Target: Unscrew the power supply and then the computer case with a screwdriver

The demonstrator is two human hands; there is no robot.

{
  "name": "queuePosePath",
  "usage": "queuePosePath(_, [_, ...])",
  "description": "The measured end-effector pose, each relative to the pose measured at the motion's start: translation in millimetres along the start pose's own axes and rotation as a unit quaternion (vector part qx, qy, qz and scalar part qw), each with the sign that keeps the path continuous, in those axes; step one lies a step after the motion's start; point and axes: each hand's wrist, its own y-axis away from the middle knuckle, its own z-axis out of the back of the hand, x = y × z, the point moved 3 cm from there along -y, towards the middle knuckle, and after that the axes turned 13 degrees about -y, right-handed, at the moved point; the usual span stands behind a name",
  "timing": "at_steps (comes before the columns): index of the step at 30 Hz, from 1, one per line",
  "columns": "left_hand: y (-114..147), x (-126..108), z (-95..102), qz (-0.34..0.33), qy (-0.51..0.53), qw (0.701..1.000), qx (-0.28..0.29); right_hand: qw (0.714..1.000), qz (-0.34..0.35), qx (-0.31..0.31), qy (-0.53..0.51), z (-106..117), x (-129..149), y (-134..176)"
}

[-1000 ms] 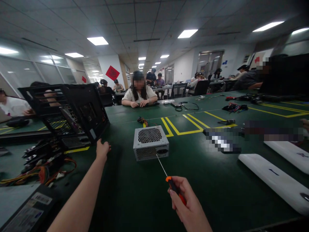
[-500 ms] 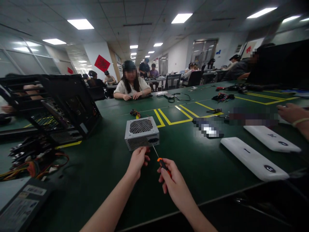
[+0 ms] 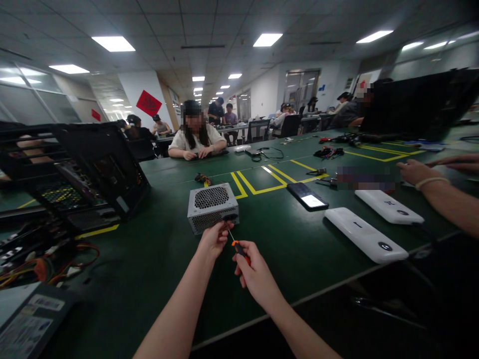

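In my right hand (image 3: 257, 271) is a screwdriver (image 3: 237, 248) with an orange and black handle, its thin shaft pointing up and left. My left hand (image 3: 213, 240) has its fingers pinched at the shaft's tip, in front of the power supply unit (image 3: 212, 209). Whatever those fingers hold is too small to make out. The grey metal power supply lies on the green table (image 3: 149, 279), its round-holed vent facing up and its power socket partly behind my left fingertips. A bundle of its cables (image 3: 202, 178) shows behind it.
An open black computer case (image 3: 101, 169) stands at left, with cables (image 3: 41, 267) and another power supply (image 3: 32, 319) nearer me. To the right lie a phone (image 3: 307, 196) and white devices (image 3: 364, 234). A co-worker's hand (image 3: 419, 172) is at far right; another person (image 3: 196, 134) sits opposite.
The view has shifted slightly to the right. My left fingers have come to the screwdriver's tip, which was apart from them before. The power supply stays in place.
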Motion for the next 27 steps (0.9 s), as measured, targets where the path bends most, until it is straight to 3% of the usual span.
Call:
queuePosePath(13, [6, -3, -0.3, -0.001, 0.047, 0.999, 0.026, 0.997, -0.016, -0.023, -0.073, 0, -3, -5])
queuePosePath(17, [7, -3, -0.7, -0.006, 0.047, 0.999, 0.013, 0.995, 0.055, -0.025, 0.082, 1, 10, -1])
queuePosePath(20, [5, -3, -0.5, -0.001, 0.045, 0.999, 0.016, 0.951, 0.161, -0.032, 0.262, -3, 27, 4])
queuePosePath(24, [3, -2, 0.5, 0.01, 0.05, 0.999, 0.013, 0.873, 0.206, -0.018, 0.442, -13, 32, 8])
queuePosePath(25, [3, -2, 0.7, 0.009, 0.054, 0.998, 0.012, 0.864, 0.206, -0.019, 0.458, -14, 31, 8])
queuePosePath(27, [2, -2, 0.7, 0.003, 0.057, 0.998, 0.013, 0.874, 0.199, -0.029, 0.442, -13, 28, 7])
